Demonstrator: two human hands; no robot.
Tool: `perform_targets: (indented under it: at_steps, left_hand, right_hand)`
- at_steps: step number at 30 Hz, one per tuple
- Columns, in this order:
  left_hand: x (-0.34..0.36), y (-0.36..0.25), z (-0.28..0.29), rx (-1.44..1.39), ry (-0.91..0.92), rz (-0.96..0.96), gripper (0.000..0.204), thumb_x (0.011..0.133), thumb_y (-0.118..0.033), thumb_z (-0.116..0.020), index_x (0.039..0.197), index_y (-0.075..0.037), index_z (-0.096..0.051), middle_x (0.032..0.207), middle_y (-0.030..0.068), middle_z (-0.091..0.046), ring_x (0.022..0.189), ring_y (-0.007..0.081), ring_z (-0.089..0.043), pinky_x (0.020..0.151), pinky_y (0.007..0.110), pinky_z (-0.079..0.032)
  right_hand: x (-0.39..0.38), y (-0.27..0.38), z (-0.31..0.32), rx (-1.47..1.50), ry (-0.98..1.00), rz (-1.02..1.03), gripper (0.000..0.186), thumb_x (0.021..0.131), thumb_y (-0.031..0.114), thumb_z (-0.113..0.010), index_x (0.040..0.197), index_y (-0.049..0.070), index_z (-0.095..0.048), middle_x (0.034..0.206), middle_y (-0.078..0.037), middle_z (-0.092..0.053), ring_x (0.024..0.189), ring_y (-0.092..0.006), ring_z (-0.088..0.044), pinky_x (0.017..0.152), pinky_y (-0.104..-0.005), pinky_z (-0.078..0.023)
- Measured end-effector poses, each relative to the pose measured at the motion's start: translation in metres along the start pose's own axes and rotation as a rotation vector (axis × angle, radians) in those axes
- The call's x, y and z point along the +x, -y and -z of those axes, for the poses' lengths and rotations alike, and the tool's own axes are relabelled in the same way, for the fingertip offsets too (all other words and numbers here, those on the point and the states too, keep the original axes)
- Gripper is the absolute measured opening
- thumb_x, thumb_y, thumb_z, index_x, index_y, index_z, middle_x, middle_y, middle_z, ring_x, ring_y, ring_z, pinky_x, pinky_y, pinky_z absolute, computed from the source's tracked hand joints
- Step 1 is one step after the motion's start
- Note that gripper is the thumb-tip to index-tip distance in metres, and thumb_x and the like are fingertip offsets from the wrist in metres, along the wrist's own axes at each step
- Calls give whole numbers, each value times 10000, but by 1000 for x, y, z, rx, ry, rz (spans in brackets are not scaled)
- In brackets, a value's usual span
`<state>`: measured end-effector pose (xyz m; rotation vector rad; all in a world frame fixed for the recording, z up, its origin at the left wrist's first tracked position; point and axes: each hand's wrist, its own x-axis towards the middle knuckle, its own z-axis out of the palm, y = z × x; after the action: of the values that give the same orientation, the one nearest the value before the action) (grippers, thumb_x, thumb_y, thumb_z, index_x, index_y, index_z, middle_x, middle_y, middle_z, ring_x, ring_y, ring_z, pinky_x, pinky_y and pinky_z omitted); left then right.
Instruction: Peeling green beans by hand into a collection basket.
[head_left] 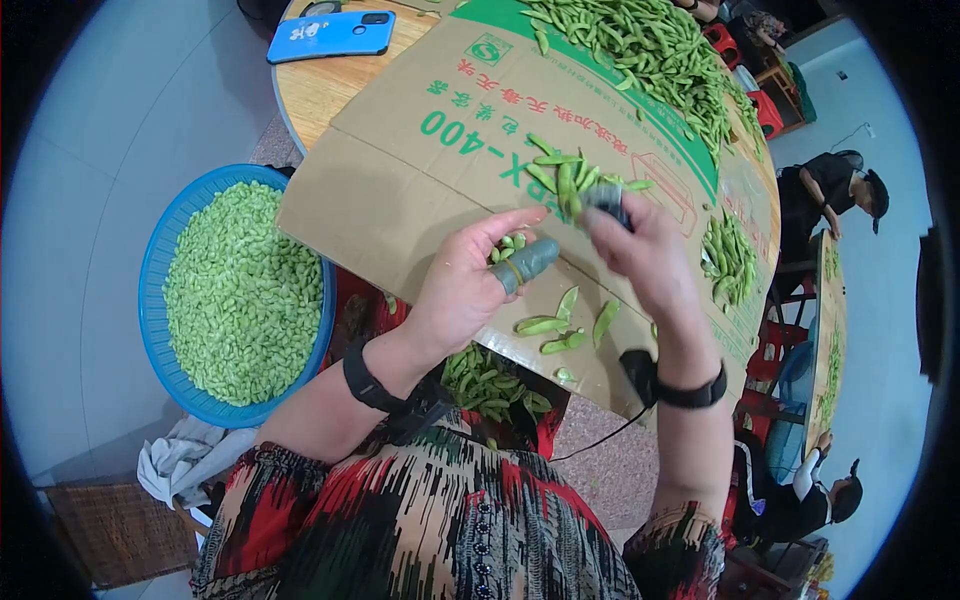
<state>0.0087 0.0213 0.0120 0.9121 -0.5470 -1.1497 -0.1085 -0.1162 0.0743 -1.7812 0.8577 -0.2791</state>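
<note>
My left hand (455, 290) is cupped over the near edge of the flattened cardboard (400, 160), its fingers curled around a few shelled green soybeans (508, 246). A grey-green cover (528, 265) sheathes one of its digits. My right hand (645, 250), smeared by motion, is at a small heap of green soybean pods (568, 185). A dark cover (606, 203) at its fingertips touches or overlaps those pods; whether a pod is between the fingers cannot be made out. Several loose pods (562, 325) lie on the cardboard between and below my hands.
A blue basket (150, 290) full of shelled beans stands at the left. Big pod piles (640, 50) cover the table's far side, with a smaller pile (730, 258) at right. Pods (490, 385) lie below the table edge. A blue phone (332, 36) rests far left. Other people work at right.
</note>
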Motion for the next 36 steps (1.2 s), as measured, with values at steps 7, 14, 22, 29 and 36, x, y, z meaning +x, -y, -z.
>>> perform_targets:
  at_steps: [7, 14, 22, 29, 36]
  left_hand:
    - [1, 15, -15, -217, 35, 89, 141, 848, -74, -591, 986, -48, -599, 805, -35, -601, 575, -11, -419, 471, 152, -273]
    - [-1, 19, -18, -231, 60, 70, 126, 825, 21, -552, 941, -23, -575, 823, 1, -592, 645, 2, -496, 493, 151, -356]
    - [-7, 19, -24, -186, 101, 56, 136, 831, -1, -532, 957, -25, -577, 834, -4, -588, 638, 13, -481, 509, 171, -369]
    - [-2, 16, -14, -524, 335, 278, 135, 845, -77, -590, 970, -33, -569, 835, -12, -577, 654, 26, -481, 580, 169, -402]
    - [0, 15, -21, 54, 133, -31, 170, 807, 12, -600, 971, -18, -567, 892, 10, -573, 776, 54, -531, 661, 174, -439]
  right_hand:
    - [-59, -26, -21, 436, 12, -105, 164, 904, 192, -549, 817, 54, -541, 598, 60, -462, 498, -12, -363, 442, -174, -276]
    - [-78, -31, -24, 652, 94, -120, 202, 956, 208, -433, 827, 63, -485, 611, 44, -437, 494, -23, -310, 445, -178, -249]
    - [-77, -39, -28, 600, 78, -75, 161, 953, 159, -438, 849, 55, -505, 628, 31, -458, 482, -23, -307, 432, -181, -252]
    - [-80, -26, -19, 942, 222, -255, 159, 938, 152, -476, 824, 59, -536, 603, 44, -450, 483, -21, -326, 436, -182, -264]
    - [-68, -27, -19, 648, 23, -154, 182, 914, 132, -501, 753, 58, -542, 599, 51, -475, 510, -16, -376, 460, -176, -288]
